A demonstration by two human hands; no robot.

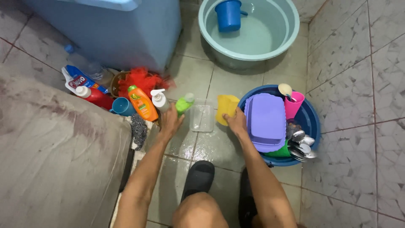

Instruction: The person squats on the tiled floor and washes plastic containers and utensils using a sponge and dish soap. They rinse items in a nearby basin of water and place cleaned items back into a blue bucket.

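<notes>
Bare knees and a dark rubber sandal (199,177) fill the bottom of the view as a person crouches on a wet, grey-green tiled floor (219,147). Both hands are busy: the left hand (171,122) is closed around a green squeeze bottle (184,104) with a pale cap, tipped over a clear, square plastic container (201,118) lying flat on the tiles. The right hand (236,122) grips a soft yellow sponge cloth (226,109), its fingers curled over the lower edge, just beside the container.

To the right sits a round dark-blue plastic basin (310,122) holding stacked lavender lids (266,120) with rounded corners, a pink cup (294,104) with a spoon standing in it, and a cluster of shiny metal spoons (301,145) near the rim. Farther back, a wide pale-teal tub (291,31) holds water and a floating blue dipper (228,14).

On the left, a row of supplies lines the wall of a light-blue bin (126,33): an orange bottle (142,102), a white pump bottle (159,100), a small blue mug (123,106), a red bottle (95,97), a frilly red scrubber (139,80) and a grey steel-wool pad (138,128). A rough, stained concrete ledge (59,156) rises at the near left. Marbled grey tiles cover the wall (354,84) at right.
</notes>
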